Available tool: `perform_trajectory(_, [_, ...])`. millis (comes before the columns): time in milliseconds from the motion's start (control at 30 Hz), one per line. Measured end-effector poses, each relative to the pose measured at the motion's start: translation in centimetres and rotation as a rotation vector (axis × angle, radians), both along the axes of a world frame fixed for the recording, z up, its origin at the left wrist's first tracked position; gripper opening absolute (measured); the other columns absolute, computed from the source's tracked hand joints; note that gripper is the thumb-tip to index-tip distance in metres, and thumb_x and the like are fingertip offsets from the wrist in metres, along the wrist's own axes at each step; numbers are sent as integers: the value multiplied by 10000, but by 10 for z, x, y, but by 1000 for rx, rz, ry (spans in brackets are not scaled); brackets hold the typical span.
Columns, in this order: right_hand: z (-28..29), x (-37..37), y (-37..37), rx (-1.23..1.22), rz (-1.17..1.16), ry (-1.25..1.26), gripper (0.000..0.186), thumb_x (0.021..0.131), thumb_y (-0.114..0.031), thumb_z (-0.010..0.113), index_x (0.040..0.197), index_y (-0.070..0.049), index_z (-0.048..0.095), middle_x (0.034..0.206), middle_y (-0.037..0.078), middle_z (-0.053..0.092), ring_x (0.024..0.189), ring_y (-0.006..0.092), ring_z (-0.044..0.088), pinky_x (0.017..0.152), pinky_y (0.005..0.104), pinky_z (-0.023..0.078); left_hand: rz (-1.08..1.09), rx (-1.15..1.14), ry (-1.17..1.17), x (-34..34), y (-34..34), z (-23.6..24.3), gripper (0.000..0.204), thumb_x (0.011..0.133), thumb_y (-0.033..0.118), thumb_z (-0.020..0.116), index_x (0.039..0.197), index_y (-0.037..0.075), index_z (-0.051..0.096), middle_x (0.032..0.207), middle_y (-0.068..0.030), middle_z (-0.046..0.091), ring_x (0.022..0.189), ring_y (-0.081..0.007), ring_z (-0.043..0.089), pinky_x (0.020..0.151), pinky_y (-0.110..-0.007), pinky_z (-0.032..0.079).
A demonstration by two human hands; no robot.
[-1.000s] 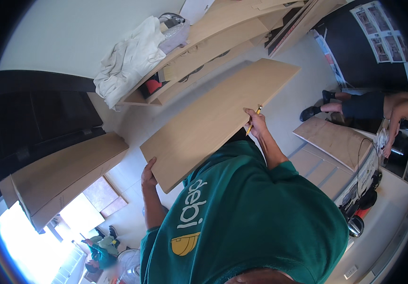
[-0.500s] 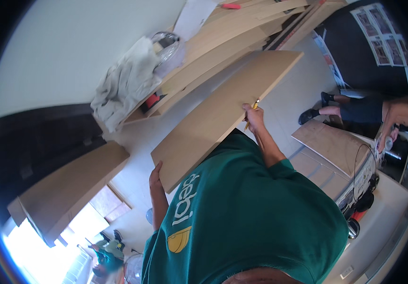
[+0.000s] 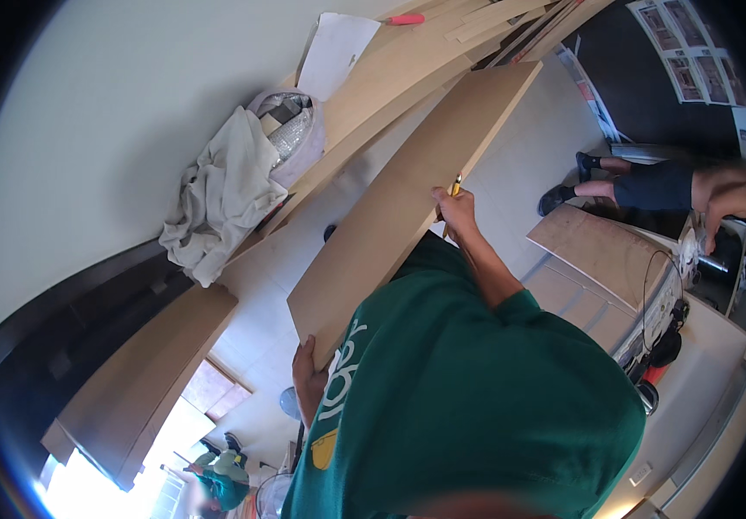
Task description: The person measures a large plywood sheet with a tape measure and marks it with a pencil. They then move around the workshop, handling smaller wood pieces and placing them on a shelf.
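Observation:
A long, flat wooden board (image 3: 408,190) lies slantwise in front of my body, its far end pointing up and to the right. My left hand (image 3: 306,370) closes on its near-left end, fingers along the edge. My right hand (image 3: 457,210) grips the right long edge near the middle, thumb on the top face. Within that same hand sits a slim yellow pencil (image 3: 456,182), dark tip up. The undersides of the fingers are hidden by the board.
A wooden bench (image 3: 373,95) runs along the wall, bearing a pale cloth (image 3: 226,190), an open bag (image 3: 291,130), a white sheet (image 3: 338,54) and a red-handled tool (image 3: 406,19). Cardboard (image 3: 144,368) stands at left. One person (image 3: 663,192) bends at right; another (image 3: 224,484) is at lower left.
My view has shifted. The board's near end and my left hand now appear further right and lower, and the far end sits higher. Both hands keep their grip.

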State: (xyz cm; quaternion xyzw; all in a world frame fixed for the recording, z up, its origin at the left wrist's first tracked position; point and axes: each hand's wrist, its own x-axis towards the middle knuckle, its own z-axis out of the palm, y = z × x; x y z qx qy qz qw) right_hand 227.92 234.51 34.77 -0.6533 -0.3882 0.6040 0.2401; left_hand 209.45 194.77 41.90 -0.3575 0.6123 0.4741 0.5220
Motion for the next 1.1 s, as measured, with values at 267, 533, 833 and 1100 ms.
perform_trajectory(267, [-26,-60,3,57,109,-329,269,800,-214,677,759,46,623,598,179,627,487,268,628,508,404,536,157,157,-4,-58,-9,-120,367,966,253,621,1220,2,537,1069,-133,644,981,-244,655,799,-334,588])
perform_trajectory(533, [-43,-131,25,78,66,-477,340,794,-270,668,904,51,680,939,280,683,937,409,678,819,475,551,-164,200,-12,-121,-12,-121,349,963,275,625,1178,5,575,1032,-124,659,929,-234,669,746,-313,596])
perform_trajectory(833, [-60,-153,37,321,73,-349,249,819,-216,613,870,18,680,972,233,691,946,370,682,808,459,561,-303,22,80,-218,16,-120,342,963,302,622,1158,22,607,1007,-110,674,875,-220,674,703,-313,595])
perform_trajectory(1100, [-60,-162,42,188,80,-307,396,816,-300,627,1099,-22,608,1133,204,659,1080,335,645,886,445,531,-268,-55,83,-242,31,-127,340,963,325,619,1141,37,635,985,-98,688,828,-206,680,666,-312,593])
